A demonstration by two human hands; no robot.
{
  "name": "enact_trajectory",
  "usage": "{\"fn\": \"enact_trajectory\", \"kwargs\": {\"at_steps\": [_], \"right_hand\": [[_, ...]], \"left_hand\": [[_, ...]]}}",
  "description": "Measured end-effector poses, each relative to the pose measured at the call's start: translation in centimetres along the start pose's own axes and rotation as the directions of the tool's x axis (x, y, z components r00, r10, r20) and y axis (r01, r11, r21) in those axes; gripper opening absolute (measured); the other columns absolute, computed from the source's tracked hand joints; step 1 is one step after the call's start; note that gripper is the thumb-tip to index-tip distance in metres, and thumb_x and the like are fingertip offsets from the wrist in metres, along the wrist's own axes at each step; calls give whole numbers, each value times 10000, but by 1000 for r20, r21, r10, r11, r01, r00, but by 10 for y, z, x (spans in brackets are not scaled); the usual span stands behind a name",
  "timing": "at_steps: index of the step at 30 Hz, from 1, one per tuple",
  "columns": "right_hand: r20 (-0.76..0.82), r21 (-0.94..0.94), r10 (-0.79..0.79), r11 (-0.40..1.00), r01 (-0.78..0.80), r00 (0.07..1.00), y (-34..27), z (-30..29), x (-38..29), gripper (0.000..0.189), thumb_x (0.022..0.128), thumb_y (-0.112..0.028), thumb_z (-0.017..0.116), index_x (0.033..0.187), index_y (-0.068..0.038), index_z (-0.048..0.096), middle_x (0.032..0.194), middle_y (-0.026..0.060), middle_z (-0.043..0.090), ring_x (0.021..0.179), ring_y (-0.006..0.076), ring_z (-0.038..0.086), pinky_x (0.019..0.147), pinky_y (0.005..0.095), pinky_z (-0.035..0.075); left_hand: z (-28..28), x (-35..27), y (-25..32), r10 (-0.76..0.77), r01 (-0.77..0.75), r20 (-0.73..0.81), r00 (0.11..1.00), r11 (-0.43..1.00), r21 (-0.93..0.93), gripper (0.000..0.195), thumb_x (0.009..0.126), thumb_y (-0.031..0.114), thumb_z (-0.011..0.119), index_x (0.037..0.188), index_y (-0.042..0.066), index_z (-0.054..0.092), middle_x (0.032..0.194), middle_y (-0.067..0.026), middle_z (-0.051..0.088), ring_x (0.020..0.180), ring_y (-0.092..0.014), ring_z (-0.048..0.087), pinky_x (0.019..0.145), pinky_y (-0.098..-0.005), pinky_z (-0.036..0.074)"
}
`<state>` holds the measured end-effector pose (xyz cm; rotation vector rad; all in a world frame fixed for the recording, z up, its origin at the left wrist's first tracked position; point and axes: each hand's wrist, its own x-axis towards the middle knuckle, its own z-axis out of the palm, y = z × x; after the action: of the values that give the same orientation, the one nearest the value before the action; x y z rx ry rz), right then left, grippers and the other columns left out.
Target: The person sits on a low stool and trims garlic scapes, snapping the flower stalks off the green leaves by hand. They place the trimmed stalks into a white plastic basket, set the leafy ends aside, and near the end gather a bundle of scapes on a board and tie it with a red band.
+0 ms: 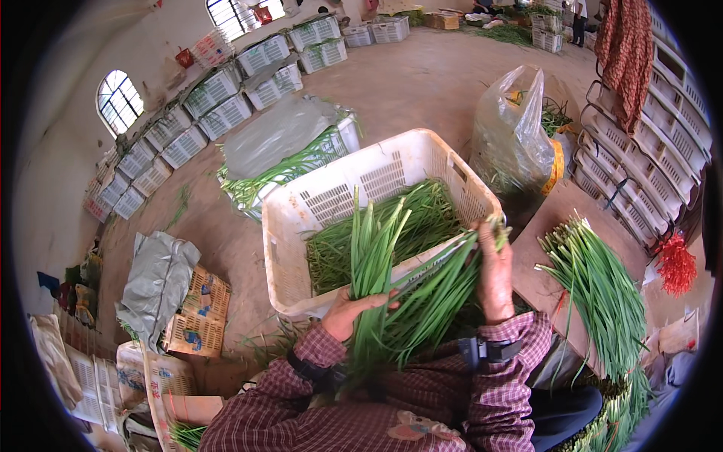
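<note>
Long flat green leaves, like garlic chives (pixel 370 254), stand upright in a bunch with my left hand (pixel 344 313) closed around them at the near rim of the crate. My right hand (pixel 495 271) grips the stem ends of a second bunch of green leaves (pixel 446 299), whose tips slant down to the left across my lap. Directly beyond both hands sits a white plastic crate (pixel 282 237) with loose green leaves (pixel 418 214) lying in it. A larger pile of leaves (pixel 604 288) rests on a brown board (pixel 559 282) at my right.
A clear plastic bag (pixel 508 135) with plant scraps stands beyond the crate's right corner. Stacked white crates (pixel 638 141) rise at the right. Behind the crate is a covered crate of leaves (pixel 277 135). An orange crate (pixel 200 316) lies left. A person (pixel 579 22) stands far back.
</note>
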<state>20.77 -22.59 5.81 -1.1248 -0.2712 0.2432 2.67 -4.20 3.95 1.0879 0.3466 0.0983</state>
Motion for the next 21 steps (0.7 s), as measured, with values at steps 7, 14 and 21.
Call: {"fn": "enact_trajectory", "kwargs": {"at_steps": [7,14,21], "right_hand": [[-53,3,-79,997,79,996,-20,-16,9,246,948,-304,588,959,-60,559,706,-14,518,561,107,478,571,247,438],[162,-198,48,980,-15,986,-3,52,-19,193,872,-180,697,927,-4,640,696,-48,562,612,40,454,549,218,385],[6,-31,-44,999,44,999,3,22,-9,205,920,-211,642,883,-10,632,792,-11,611,622,65,520,630,219,439]], "left_hand": [[-5,0,-5,26,-26,5,1000,1000,18,272,852,17,654,1122,-2,627,1015,-123,670,930,-258,664,788,-425,578],[9,0,-11,3,-18,108,994,990,138,366,859,30,655,1208,-7,548,1069,-120,637,914,-207,649,720,-330,576],[-29,12,-35,211,-235,106,972,918,319,313,906,11,567,1216,56,584,1181,-132,621,1027,-217,633,770,-322,566]]}}
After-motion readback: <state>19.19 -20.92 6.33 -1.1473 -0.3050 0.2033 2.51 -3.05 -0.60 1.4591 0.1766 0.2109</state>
